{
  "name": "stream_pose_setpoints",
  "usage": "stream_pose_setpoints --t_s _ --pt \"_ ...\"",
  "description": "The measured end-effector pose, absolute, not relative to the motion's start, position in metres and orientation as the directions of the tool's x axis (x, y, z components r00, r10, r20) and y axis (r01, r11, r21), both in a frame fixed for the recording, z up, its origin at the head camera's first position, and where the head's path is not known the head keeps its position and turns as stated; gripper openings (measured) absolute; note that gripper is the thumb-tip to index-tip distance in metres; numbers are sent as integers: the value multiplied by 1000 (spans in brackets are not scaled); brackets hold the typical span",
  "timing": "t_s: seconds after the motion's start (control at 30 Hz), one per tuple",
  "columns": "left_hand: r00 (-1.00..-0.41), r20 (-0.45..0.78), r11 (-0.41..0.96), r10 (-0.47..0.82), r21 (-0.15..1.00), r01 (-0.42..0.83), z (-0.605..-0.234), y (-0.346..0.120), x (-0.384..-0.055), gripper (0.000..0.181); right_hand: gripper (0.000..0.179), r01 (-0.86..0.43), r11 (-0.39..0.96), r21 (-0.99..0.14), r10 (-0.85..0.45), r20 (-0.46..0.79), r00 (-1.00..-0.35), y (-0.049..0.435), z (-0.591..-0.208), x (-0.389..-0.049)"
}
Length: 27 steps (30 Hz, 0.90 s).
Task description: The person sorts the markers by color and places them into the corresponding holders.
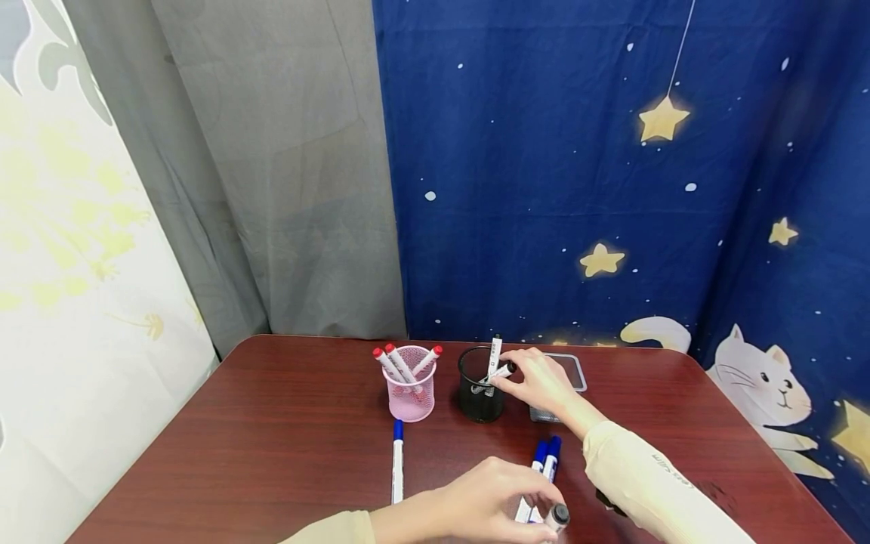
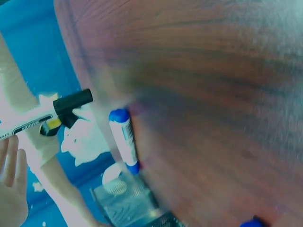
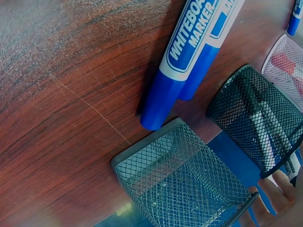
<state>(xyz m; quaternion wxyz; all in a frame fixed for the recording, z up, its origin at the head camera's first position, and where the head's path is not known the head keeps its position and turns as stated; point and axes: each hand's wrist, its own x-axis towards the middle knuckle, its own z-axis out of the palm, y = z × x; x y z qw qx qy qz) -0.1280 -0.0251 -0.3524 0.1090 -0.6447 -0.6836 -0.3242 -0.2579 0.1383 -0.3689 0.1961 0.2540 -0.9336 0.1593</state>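
Head view: red-brown desk [image 1: 306, 446]. Left hand [image 1: 492, 495] pinches a black-capped marker [image 1: 558, 517]. Right hand [image 1: 541, 384], thumb and forefinger parted, is at the black mesh cup [image 1: 481, 406]; grip on its tilted marker [image 1: 501, 372] cannot be determined. Pink cup [image 1: 411, 406] contains three red-capped markers [image 1: 402, 365]. Three blue-capped markers [image 1: 398, 468] lie loose.

Grey curtain [image 1: 292, 189], blue curtain [image 1: 510, 189] with yellow stars [image 1: 663, 121] and white cat [image 1: 761, 385], pale patterned curtain [image 1: 75, 317] at left

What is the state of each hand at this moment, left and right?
Left hand: closed, holding a black-capped marker.
Right hand: closed, pinching a second marker at the black mesh cup.
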Motion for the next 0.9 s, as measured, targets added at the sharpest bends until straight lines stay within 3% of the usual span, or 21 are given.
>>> stream_pose_setpoints --t_s 0.33,0.6,0.9 --pt "-288 615 -9 734 433 901 -327 -42 -142 26 48 -536 817 -211 -407 447 -797 138 -369 -258" --pt "-465 565 50 682 599 800 -288 -53 -139 22 47 -534 821 -201 -413 435 -800 138 -369 -259" --pt "-558 557 101 615 646 756 -272 -60 -151 21 43 -540 820 -190 -426 429 -797 139 -368 -260"
